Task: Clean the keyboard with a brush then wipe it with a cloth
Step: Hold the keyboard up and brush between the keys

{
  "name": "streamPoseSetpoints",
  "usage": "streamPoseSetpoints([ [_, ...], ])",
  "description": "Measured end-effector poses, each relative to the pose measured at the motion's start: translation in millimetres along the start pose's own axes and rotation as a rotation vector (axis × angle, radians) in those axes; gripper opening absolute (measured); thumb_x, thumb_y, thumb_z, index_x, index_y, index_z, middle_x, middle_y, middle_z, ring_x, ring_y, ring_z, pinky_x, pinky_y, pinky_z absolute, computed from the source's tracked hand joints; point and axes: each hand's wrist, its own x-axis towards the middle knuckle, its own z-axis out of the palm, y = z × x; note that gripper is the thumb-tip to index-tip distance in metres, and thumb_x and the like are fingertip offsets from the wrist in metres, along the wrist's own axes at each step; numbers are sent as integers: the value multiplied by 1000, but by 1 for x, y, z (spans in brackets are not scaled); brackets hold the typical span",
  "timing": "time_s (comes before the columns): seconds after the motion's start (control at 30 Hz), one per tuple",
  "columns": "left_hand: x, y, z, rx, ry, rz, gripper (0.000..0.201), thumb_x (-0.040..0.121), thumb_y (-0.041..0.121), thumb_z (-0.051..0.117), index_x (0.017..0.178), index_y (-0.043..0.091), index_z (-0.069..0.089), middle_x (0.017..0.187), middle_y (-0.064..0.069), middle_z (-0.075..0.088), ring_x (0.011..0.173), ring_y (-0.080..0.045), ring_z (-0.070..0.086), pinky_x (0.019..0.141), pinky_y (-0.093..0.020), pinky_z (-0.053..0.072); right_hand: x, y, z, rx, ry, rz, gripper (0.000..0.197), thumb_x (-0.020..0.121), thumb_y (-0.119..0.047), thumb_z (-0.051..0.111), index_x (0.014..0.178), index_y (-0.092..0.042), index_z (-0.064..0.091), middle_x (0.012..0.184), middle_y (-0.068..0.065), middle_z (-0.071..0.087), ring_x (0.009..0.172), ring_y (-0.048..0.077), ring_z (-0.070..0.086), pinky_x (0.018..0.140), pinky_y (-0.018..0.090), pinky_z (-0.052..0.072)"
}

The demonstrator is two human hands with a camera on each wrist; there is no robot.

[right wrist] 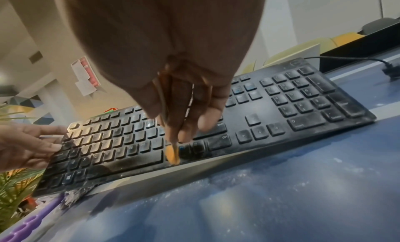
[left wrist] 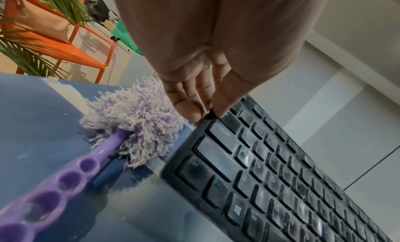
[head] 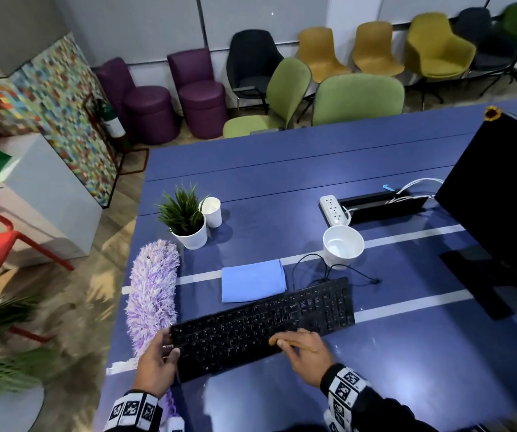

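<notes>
With the left hand gripping the corner of the keyboard lying on the table and the right hand pinching a brush at the bottom row, hard strokes could pop keys.

Keyboard on table; duster at its left end, cloth just behind, bowl farther back (right of cloth), monitor rightmost.

Blue table: keyboard, cloth, duster
</notes>
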Motion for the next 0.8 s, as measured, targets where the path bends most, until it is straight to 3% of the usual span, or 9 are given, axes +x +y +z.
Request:
streamPoseSetpoints([
  [0.07,1,-6,0,9,-11,-7,48,84,-17,58,124,9,50,96,-15,68,83,-29,66,74,-5,47,0,1,-1,-11,-36,15,28,92,-41,50,104,-27,71,100,-14,73,84,1,64,81,17,51],
  [0.2,1,-6,2,-5,-23,-29,48,85,-14,59,128,4,48,100,-15,67,87,-31,66,78,-14,50,1,0,-1,18,121,-17,45,91,-58,38,110,-31,69,100,-12,72,83,-3,57,78,11,47],
  [0.3,-2,0,2,-28,-11,-29,45,85,-16,58,125,3,49,101,-18,65,87,-30,63,78,-10,49,5,-13,5,56,-70,-25,30,92,-39,54,121,-35,61,100,-2,68,83,1,58,80,10,47],
  [0.4,-1,2,3,-48,-30,-36,46,85,-15,59,124,9,49,102,-16,66,87,-31,64,90,-30,51,8,-19,8,78,-104,-74,29,91,-33,52,112,-50,60,99,-4,65,88,4,60,86,16,48],
  [0.5,-2,1,4,-56,-3,-40,48,85,-17,57,121,12,48,99,-12,63,84,-28,61,78,-6,46,10,-16,-5,53,-8,-34,30,87,-28,56,86,-58,60,95,-18,63,90,-6,58,85,12,46],
  [0.57,-3,-4,5,-39,14,-42,49,84,-17,59,123,10,48,100,-13,63,86,-30,61,73,-1,44,7,-11,-12,19,40,4,26,81,-29,56,77,-55,61,93,-27,62,90,-9,58,87,12,45],
  [0.63,-2,-8,5,-38,6,-51,50,84,-15,60,126,9,49,101,-14,63,86,-31,62,74,-4,45,3,-9,-17,51,87,66,17,76,-33,55,74,-47,65,89,-23,69,87,-3,62,86,16,47],
  [0.7,-3,-7,3,-40,-7,-66,50,85,-16,59,129,5,48,100,-15,62,84,-31,62,73,-5,46,1,-10,-19,89,127,114,15,74,-28,58,73,-36,70,81,-15,71,78,-1,64,76,13,49],
  [0.8,-6,0,3,-37,-6,-60,50,85,-15,59,126,10,48,99,-13,64,84,-30,63,74,-4,46,-1,-8,-30,133,176,191,18,74,-9,66,69,-25,73,73,-10,71,63,0,60,60,6,43],
])
